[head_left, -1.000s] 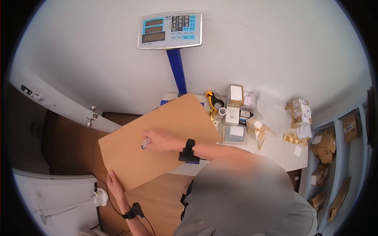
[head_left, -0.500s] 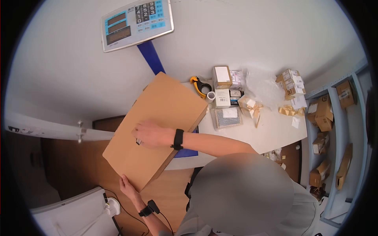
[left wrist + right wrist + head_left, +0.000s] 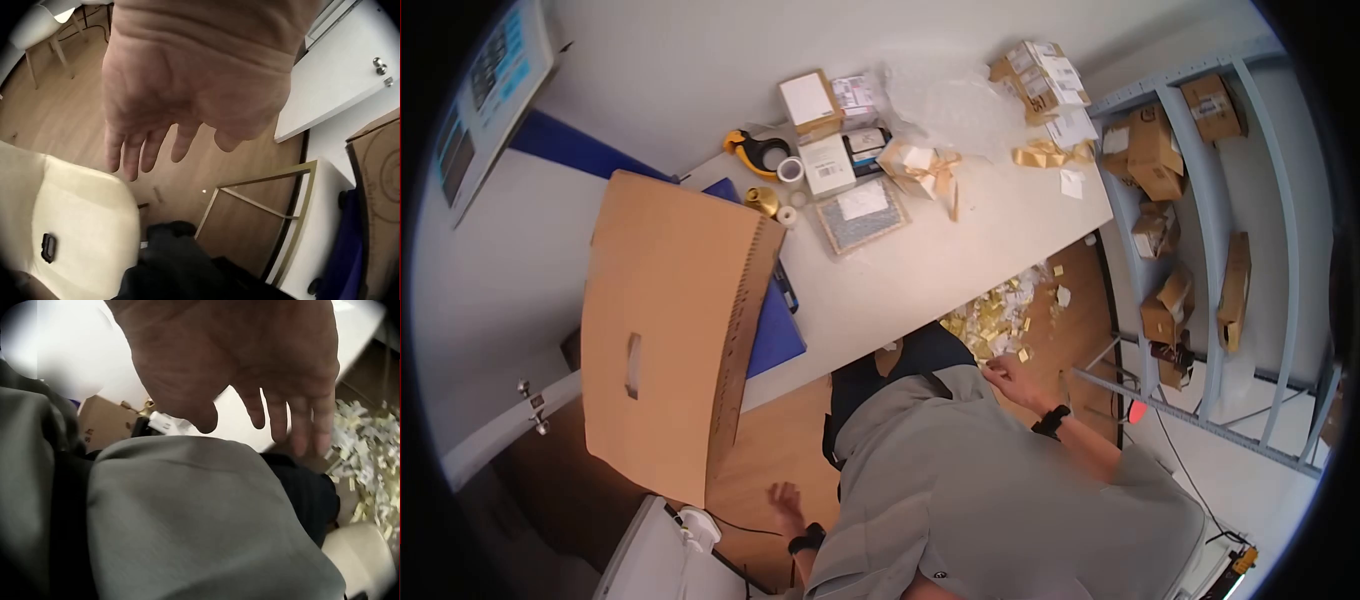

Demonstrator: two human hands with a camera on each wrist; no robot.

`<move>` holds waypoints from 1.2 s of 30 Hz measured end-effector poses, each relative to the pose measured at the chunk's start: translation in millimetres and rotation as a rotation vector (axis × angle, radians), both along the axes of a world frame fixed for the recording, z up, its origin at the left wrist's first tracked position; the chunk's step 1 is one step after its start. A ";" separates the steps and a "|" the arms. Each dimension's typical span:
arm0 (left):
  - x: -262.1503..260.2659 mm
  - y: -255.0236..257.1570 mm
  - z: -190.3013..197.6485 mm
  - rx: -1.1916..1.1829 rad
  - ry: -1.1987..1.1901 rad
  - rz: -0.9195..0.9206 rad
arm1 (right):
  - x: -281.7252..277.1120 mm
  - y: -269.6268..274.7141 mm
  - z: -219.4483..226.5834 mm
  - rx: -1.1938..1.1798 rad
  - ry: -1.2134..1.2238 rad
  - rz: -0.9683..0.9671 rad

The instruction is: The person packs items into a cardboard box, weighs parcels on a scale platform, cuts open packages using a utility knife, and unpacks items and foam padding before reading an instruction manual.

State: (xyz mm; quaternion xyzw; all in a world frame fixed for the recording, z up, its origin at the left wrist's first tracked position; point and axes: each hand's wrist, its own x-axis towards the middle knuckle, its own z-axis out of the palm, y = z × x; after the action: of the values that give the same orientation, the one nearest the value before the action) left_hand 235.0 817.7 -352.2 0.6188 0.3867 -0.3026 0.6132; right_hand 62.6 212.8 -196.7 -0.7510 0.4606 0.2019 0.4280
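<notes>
A large cardboard box (image 3: 670,300), with a hand-hole in its near face, rests tilted on the blue platform (image 3: 778,335) of a weighing scale at the table's left. My left hand (image 3: 785,505) hangs below and to the right of the box, apart from it. In the left wrist view the left hand (image 3: 194,94) holds nothing, its fingers loosely extended over the floor. By my right hip is my right hand (image 3: 1015,385), off the table. The right wrist view shows the right hand (image 3: 250,369) with relaxed fingers and nothing in them.
On the white table (image 3: 870,300) are a yellow tape dispenser (image 3: 755,152), small boxes (image 3: 828,165), a bubble-wrapped packet (image 3: 860,220) and gold ribbon (image 3: 1050,153). Paper scraps (image 3: 1000,315) litter the floor. Shelves (image 3: 1190,200) stand at right, a cream chair (image 3: 81,206) near my left hand.
Both hands have left the box; the right moved from its top to my right side, the left dropped away from its lower edge. The head view has swung right.
</notes>
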 end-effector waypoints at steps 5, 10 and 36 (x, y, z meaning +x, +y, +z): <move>-40.2 -79.6 8.8 -0.097 0.420 -0.116 | -78.1 40.6 4.2 0.351 -0.355 -0.419; -14.0 -166.9 6.1 -0.111 0.305 -0.238 | -107.2 5.1 -25.9 0.299 -0.381 -0.442; -116.7 -158.6 48.3 0.196 0.666 -0.428 | -242.9 4.0 -235.0 0.100 0.351 -0.420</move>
State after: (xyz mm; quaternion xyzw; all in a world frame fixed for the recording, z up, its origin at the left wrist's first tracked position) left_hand 118.3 659.1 -303.9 0.6088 0.4536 -0.5691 0.3157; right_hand -180.3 216.9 -431.7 -0.5704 0.6628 0.2581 0.4107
